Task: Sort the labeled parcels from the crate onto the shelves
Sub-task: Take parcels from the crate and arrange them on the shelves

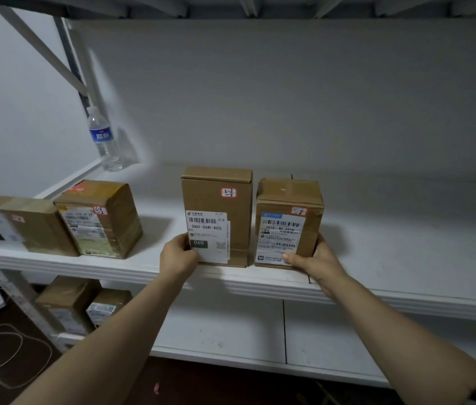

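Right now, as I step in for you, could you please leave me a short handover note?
The left hand grips the lower left corner of the tall parcel tagged 3-2-5.
The right hand grips the lower right corner of the shorter parcel beside it.
Both stand upright near the front edge of the shelf, a narrow gap between them.
Done: two other parcels sit at that shelf's left end, two lower parcels on the lower shelf.
Left: release these two; the crate is out of view, so what remains is unknown.

The parcels [216,197] are matt cardboard (labels [206,229] paper), the shelf [377,244] smooth, the bottle [104,138] clear plastic.
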`<action>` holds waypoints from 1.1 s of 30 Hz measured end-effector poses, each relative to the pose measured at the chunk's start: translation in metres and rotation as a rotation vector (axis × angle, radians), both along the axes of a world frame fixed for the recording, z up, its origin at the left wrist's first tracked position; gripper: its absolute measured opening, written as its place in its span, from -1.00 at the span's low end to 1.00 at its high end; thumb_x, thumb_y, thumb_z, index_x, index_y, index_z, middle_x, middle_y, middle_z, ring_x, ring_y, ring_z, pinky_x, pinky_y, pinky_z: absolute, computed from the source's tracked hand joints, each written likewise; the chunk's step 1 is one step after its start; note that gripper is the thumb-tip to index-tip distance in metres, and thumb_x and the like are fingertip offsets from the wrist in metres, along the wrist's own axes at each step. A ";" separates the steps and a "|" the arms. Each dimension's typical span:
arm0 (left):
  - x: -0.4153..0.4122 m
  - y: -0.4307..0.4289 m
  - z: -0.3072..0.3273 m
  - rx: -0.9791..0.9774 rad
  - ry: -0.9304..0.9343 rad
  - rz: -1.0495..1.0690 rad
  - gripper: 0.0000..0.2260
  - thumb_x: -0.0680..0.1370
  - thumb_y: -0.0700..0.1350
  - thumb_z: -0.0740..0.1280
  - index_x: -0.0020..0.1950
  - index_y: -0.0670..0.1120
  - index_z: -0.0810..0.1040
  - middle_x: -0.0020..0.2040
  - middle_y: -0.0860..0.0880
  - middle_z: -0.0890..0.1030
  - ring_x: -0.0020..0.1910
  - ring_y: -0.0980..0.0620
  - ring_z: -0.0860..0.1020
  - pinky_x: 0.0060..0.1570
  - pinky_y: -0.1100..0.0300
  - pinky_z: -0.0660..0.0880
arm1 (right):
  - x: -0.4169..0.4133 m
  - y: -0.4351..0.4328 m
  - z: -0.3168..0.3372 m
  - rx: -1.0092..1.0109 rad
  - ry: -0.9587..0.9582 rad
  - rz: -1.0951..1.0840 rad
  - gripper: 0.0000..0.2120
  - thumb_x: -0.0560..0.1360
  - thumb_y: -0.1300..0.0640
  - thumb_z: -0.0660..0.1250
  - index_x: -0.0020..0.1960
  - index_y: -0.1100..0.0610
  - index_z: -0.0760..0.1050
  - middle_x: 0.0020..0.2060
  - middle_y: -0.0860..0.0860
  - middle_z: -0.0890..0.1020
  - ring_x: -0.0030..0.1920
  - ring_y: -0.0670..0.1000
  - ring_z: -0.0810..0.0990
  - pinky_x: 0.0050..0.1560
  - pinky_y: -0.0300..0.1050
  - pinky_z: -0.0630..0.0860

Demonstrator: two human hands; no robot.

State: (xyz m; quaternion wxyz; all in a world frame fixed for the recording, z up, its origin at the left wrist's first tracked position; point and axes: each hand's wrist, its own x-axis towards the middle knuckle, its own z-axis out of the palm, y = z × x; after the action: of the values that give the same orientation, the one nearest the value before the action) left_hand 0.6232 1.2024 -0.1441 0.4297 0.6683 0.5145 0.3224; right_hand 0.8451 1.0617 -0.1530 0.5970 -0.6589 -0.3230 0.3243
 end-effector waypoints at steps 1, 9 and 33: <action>0.001 0.000 0.000 -0.008 -0.001 0.001 -0.57 0.36 -0.41 0.17 0.07 -0.08 0.63 0.02 -0.05 0.67 0.07 -0.09 0.59 0.12 0.04 0.53 | 0.000 0.001 -0.001 -0.001 -0.001 0.004 -0.45 0.32 0.41 0.49 0.06 -0.10 0.38 0.03 0.00 0.62 0.12 0.10 0.60 0.21 0.14 0.52; 0.005 -0.004 -0.002 -0.019 0.022 0.002 -0.60 0.35 -0.35 0.18 0.08 -0.09 0.61 0.05 -0.06 0.66 0.08 -0.10 0.58 0.13 0.02 0.52 | -0.007 0.008 -0.013 0.024 -0.027 0.021 -0.40 0.35 0.33 0.50 0.25 -0.02 0.32 0.14 0.01 0.61 0.17 0.07 0.58 0.26 0.14 0.48; -0.044 -0.130 0.014 0.142 0.325 -0.375 -0.50 0.51 -0.21 0.25 0.45 -0.16 0.30 0.40 -0.17 0.37 0.27 -0.19 0.44 0.19 0.00 0.46 | -0.137 -0.167 0.011 -0.109 0.035 -0.507 -0.21 0.41 0.12 0.49 0.51 0.20 0.17 0.46 0.15 0.28 0.45 0.07 0.29 0.30 -0.14 0.29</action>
State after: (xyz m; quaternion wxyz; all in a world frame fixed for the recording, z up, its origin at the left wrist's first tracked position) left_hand 0.5793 1.0728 -0.1304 0.3457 0.8236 0.4200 0.1606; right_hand 0.7086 0.8948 -0.1424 0.6281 -0.7444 -0.1192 0.1925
